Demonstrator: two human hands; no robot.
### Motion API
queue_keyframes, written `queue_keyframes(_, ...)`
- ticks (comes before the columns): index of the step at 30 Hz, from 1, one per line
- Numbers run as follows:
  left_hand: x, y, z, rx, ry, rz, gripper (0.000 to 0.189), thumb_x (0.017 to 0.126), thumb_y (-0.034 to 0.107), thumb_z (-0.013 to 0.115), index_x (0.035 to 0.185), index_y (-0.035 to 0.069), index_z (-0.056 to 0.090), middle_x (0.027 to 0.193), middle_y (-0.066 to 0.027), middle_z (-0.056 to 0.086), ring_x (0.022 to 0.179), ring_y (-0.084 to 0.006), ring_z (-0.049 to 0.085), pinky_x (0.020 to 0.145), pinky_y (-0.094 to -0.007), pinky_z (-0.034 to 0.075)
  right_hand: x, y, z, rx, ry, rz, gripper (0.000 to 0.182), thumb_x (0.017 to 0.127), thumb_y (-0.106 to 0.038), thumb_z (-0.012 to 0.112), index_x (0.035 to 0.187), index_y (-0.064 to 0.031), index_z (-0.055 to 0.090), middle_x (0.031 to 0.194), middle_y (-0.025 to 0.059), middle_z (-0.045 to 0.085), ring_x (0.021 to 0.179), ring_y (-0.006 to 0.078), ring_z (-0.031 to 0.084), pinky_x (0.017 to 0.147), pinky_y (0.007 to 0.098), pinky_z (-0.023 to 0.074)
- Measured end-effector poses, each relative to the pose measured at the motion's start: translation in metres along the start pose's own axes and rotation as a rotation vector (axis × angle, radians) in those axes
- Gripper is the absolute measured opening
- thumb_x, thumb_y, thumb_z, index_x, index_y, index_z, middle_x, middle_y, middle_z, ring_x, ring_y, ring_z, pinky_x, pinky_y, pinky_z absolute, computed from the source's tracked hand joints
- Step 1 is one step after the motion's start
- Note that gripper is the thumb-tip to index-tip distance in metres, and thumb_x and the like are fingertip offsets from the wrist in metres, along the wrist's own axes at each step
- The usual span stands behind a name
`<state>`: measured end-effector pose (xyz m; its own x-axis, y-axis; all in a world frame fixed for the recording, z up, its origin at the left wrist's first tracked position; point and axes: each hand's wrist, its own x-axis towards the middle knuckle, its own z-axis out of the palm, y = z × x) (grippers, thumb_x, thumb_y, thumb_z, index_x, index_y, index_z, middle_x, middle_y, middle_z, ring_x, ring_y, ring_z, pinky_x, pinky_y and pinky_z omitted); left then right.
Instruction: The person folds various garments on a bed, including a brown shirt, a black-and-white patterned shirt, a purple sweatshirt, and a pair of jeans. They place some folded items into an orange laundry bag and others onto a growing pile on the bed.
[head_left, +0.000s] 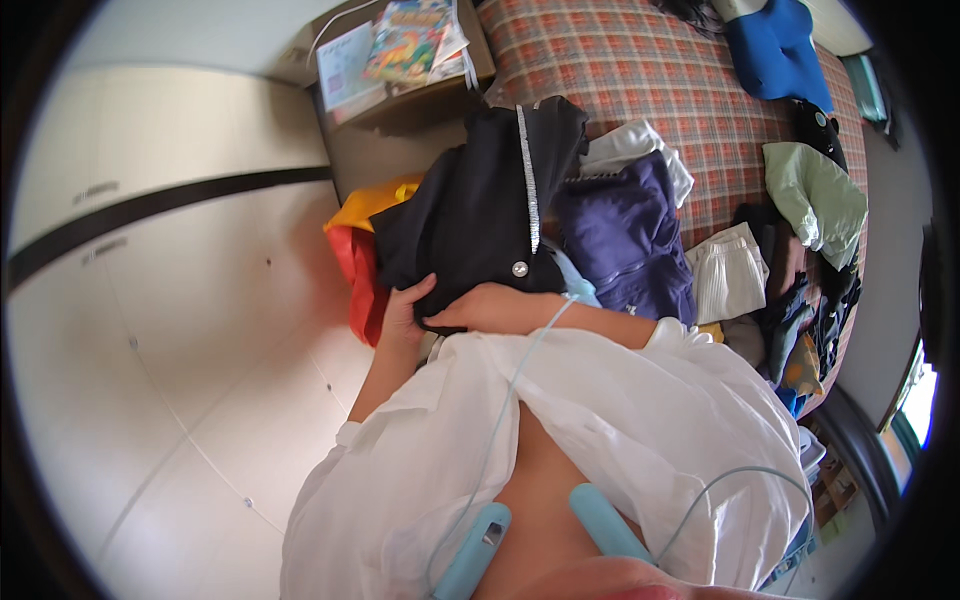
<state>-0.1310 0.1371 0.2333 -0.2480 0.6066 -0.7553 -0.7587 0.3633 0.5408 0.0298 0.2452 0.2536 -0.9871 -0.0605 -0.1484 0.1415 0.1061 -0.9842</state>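
A black garment (480, 202) with a silvery sequined strip (529, 180) and a round shiny button (520, 268) lies bunched before me. My left hand (405, 311) grips its lower left edge, thumb on top and the other fingers largely hidden. Coming in from the right, my right hand (491, 306) holds the near edge, its fingertips close to my left hand. A yellow and red cloth (361, 259) shows beyond the garment's left side. Directly to the right are a purple garment (622, 232) and a light blue cloth (574, 277).
A plaid-covered bed (615, 67) carries white shorts (727, 274), a pale green garment (814, 199) and more clothes. A blue torso form (780, 52) lies at the far right. Books (412, 37) top a cardboard box (420, 109) at the back. Cabinet doors (187, 360) rise on the left.
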Motion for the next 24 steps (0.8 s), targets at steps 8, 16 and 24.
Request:
queue_keyframes(8, -0.246, -0.033, -0.295, 0.745, 0.027, 0.051, 0.06, 0.066, -0.006, 0.077, 0.122, -0.003, 0.055, 0.117, -0.0089, 0.06, 0.108, -0.0197, 0.055, 0.091, -0.0339, 0.047, 0.017, 0.074, 0.115, -0.09, -0.313, 0.45, 0.042, 0.084, -0.018, 0.063, 0.124, -0.005, 0.058, 0.114, 0.0138, 0.064, 0.104, 0.0243, 0.062, 0.087, 0.0323, 0.0485)
queue_keyframes(16, -0.495, -0.203, -0.39, 0.451, 0.26, -0.639, 0.081, 0.055, 0.005, 0.084, 0.13, 0.002, 0.051, 0.129, -0.008, 0.056, 0.12, -0.0235, 0.047, 0.104, -0.0325, 0.033, -0.019, 0.125, 0.161, -0.42, -0.01, 0.603, 0.033, 0.079, -0.005, 0.058, 0.112, -0.0056, 0.063, 0.078, 0.0102, 0.064, 0.072, 0.0163, 0.061, 0.067, 0.0292, 0.0483)
queue_keyframes(24, -0.584, -0.471, -0.49, -0.019, 1.318, -0.253, 0.049, 0.078, 0.013, 0.072, 0.124, 0.01, 0.056, 0.098, -0.0025, 0.062, 0.085, -0.0166, 0.056, 0.075, -0.0351, 0.045, -0.039, 0.147, 0.16, -0.378, -0.249, 0.526, 0.036, 0.08, 0.004, 0.051, 0.114, -0.0014, 0.06, 0.085, 0.0075, 0.064, 0.08, 0.0146, 0.061, 0.073, 0.0257, 0.0471)
